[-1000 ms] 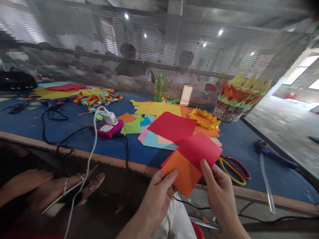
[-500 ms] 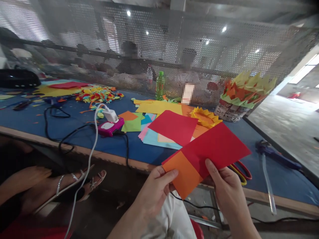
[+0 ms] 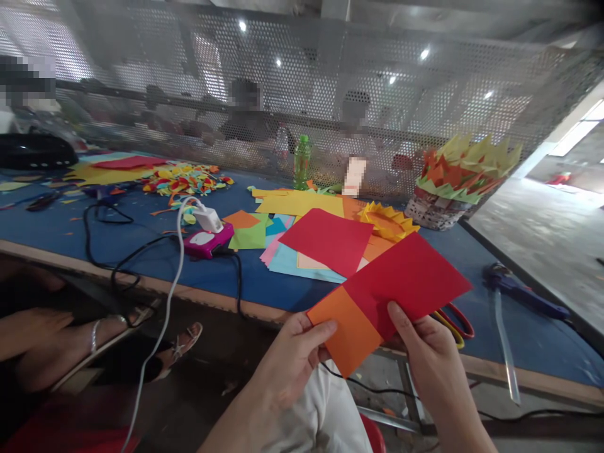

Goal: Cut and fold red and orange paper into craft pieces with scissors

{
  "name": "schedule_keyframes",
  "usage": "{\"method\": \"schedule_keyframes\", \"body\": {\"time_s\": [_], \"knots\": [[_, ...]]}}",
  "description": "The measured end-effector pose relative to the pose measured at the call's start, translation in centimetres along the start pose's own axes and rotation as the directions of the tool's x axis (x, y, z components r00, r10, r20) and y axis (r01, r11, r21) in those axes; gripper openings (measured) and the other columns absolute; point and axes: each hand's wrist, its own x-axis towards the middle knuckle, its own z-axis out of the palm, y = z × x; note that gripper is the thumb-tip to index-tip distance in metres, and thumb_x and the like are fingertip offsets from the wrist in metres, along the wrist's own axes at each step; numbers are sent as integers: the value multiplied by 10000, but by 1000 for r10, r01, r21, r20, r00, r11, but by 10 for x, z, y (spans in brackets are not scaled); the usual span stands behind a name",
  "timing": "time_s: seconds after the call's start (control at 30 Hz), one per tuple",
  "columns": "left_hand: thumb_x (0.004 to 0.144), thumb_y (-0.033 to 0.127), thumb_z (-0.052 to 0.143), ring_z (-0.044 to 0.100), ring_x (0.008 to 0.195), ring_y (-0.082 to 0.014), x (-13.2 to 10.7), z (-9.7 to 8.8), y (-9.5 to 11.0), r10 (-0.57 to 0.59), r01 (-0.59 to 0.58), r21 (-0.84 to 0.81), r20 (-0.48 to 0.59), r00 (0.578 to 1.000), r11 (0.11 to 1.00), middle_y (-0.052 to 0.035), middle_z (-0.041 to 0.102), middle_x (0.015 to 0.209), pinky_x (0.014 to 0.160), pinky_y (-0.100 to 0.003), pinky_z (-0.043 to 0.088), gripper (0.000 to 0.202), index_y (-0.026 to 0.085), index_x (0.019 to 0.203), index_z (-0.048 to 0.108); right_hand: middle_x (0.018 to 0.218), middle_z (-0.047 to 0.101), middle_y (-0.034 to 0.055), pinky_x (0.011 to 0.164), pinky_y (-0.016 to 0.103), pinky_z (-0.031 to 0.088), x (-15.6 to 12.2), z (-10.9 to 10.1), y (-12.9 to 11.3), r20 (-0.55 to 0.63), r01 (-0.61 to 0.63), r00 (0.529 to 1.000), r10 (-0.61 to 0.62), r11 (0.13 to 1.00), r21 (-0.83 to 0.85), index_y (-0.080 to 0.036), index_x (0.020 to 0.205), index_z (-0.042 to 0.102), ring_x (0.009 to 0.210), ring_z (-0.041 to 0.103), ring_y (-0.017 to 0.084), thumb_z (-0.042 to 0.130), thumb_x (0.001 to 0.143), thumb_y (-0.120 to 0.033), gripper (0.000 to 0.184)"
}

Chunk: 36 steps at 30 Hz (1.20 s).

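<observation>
Over the front edge of the blue table I hold a red sheet of paper (image 3: 415,274) with a smaller orange paper square (image 3: 353,330) laid over its left end. My left hand (image 3: 302,352) pinches the left corner, its thumb on the orange square. My right hand (image 3: 427,340) grips the lower edge of the red sheet, thumb on top and fingers hidden underneath. Just beyond lies another red sheet (image 3: 328,239) on a stack of light blue and pink paper (image 3: 287,264). The handles of a pair of scissors (image 3: 457,324), red and yellow, show partly behind my right hand.
A hot glue gun (image 3: 519,289) with a clear glue stick lies at right. Behind stand a folded-paper basket (image 3: 443,189), a yellow paper ring (image 3: 389,221) and a green bottle (image 3: 302,162). A magenta power socket (image 3: 207,242) with cables sits left. Another person's sandalled foot (image 3: 186,340) is below.
My hands and the papers stay almost still. At left, the seated person's leg and hand have shifted slightly, and their head has moved into view behind the table.
</observation>
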Motion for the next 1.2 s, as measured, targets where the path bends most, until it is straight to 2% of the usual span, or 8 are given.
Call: {"method": "schedule_keyframes", "body": {"time_s": [0.3,0.53,0.8,0.97,1.13,1.2], "knots": [[891,188,639,690,1011,-245,-1,0,0,-12,12,-1,-27,1000,1000,-130,740,1091,870,-327,521,277,136,1154,711,1054,765,38,725,327,607,1,-4,4,14,27,1000,-27,999,-24,-258,1136,734,914,713,251,690,855,-442,338],[885,185,642,712,916,-223,0,1,0,-27,28,20,-44,999,999,-123,754,1047,769,-289,537,273,129,1143,712,993,775,50,658,322,617,0,2,-2,-8,26,1000,-26,1000,9,-211,1104,748,857,724,256,727,806,-475,398],[853,228,690,715,921,-234,0,0,-1,-21,23,38,-42,999,999,-124,758,1037,776,-294,529,272,142,1107,733,1006,776,42,700,336,610,1,2,-3,5,39,999,-39,999,-21,-233,1078,754,898,722,266,716,811,-484,368],[831,262,714,713,939,-261,-1,-2,-1,-35,38,56,-47,998,998,-132,756,1038,755,-314,537,299,148,1106,734,972,780,44,651,336,606,0,1,-4,3,32,999,-32,999,-37,-216,1078,755,840,727,266,720,800,-502,400],[841,247,701,713,933,-263,-1,-2,-1,-40,43,66,-40,998,997,-142,753,1039,743,-319,544,291,138,1109,731,972,777,52,770,351,597,-1,0,-2,7,49,999,-49,996,-72,-208,1087,749,940,711,272,705,821,-490,390],[853,236,687,711,939,-258,-1,-2,-1,-42,44,64,-44,998,997,-141,752,1045,744,-315,544,281,137,1114,727,986,772,56,765,349,591,0,-2,0,3,55,998,-55,994,-99,-203,1093,745,932,707,269,692,831,-490,392]]}}
